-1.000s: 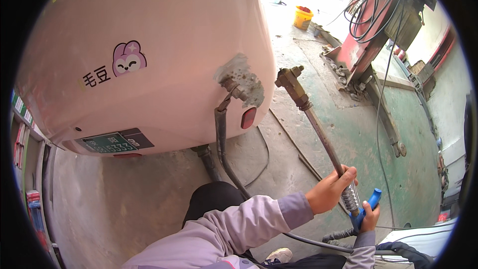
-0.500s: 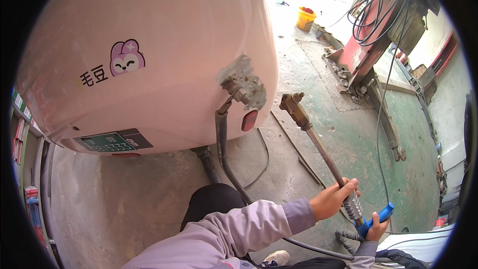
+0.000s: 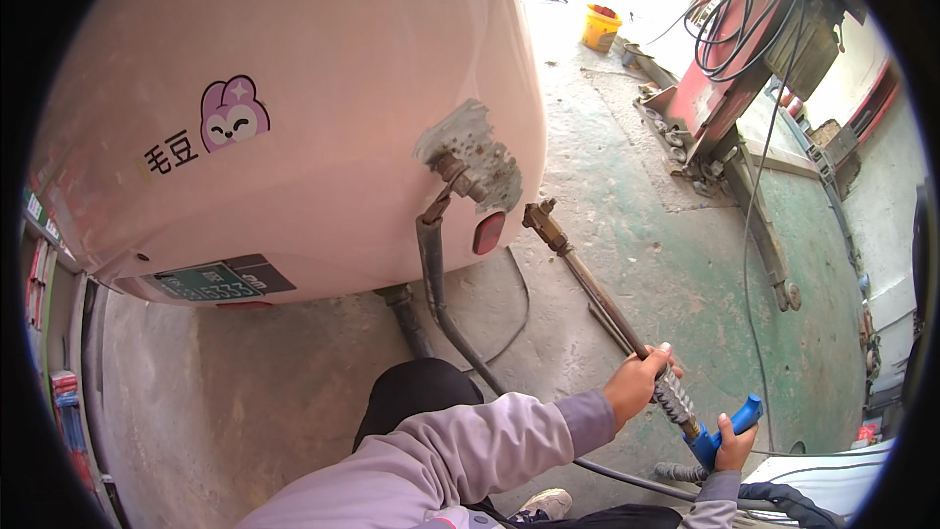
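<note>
Both my hands hold a dent puller gun with a long metal rod (image 3: 609, 302), a ribbed metal sleeve (image 3: 674, 400) and a brass-coloured head (image 3: 544, 225). My left hand (image 3: 636, 387) is closed round the rod just above the sleeve. At the lower end, my right hand (image 3: 732, 446) grips the blue pistol handle (image 3: 746, 415). The head is apart from the pink car body (image 3: 343, 69), just right of its red reflector (image 3: 488, 233). Above the reflector lies a bare, pitted metal patch (image 3: 497, 171), where a thick dark cable (image 3: 431, 264) joins a metal stud or clamp.
A dark cable (image 3: 627, 475) runs along the floor below my left arm. To the right stands a red lift post (image 3: 720, 88) hung with coiled cable, its metal arm (image 3: 769, 235) low over the floor. A yellow bucket (image 3: 599, 29) sits at the back; shelves (image 3: 64, 333) line the left.
The dent puller gun has swung left, bringing its brass head closer to the car. My hands have shifted slightly left with it, still holding on. The whole view has turned a little.
</note>
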{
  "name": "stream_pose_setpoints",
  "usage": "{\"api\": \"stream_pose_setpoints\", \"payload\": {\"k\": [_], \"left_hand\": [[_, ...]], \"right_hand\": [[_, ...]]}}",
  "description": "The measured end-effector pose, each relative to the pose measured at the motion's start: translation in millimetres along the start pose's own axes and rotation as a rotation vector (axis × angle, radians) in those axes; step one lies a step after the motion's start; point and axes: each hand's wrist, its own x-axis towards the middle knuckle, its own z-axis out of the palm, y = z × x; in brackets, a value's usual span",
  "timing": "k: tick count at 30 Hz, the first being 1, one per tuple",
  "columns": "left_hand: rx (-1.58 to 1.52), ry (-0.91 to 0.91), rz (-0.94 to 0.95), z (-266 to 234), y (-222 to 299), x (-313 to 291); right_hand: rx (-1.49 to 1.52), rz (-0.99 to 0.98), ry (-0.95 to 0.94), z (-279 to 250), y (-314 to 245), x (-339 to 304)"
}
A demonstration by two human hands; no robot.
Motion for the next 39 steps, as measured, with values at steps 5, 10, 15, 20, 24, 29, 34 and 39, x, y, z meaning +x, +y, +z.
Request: {"api": "stream_pose_setpoints", "payload": {"k": [5,10,15,20,24,29,34,39], "left_hand": [[-0.050,0.041,0.022,-2.9,-4.6,-0.1],[-0.057,0.052,0.035,-4.5,-5.4,-3.2],[-0.069,0.059,0.050,-3.7,-4.2,-6.0],[-0.081,0.095,0.043,-5.2,-4.4,-4.7],[-0.083,0.102,0.049,-6.2,-5.1,-3.2],[-0.082,0.104,0.073,-5.5,-4.3,-3.7],[-0.107,0.106,0.080,-5.0,-3.7,-4.6],[-0.120,0.112,0.104,-1.4,-4.1,-8.0]], "right_hand": [[-0.011,0.002,-0.043,5.9,-12.9,-5.3],[-0.045,-0.014,-0.015,7.5,-15.4,-7.3],[-0.048,-0.021,-0.039,8.1,-17.5,-7.9],[-0.041,-0.024,-0.050,9.1,-22.4,-10.2],[-0.055,-0.026,-0.055,9.0,-25.4,-10.8],[-0.073,-0.019,-0.065,7.8,-27.0,-11.3],[-0.116,-0.041,-0.036,5.3,-28.0,-11.7],[-0.186,-0.075,-0.017,-2.7,-30.7,-14.7]]}}
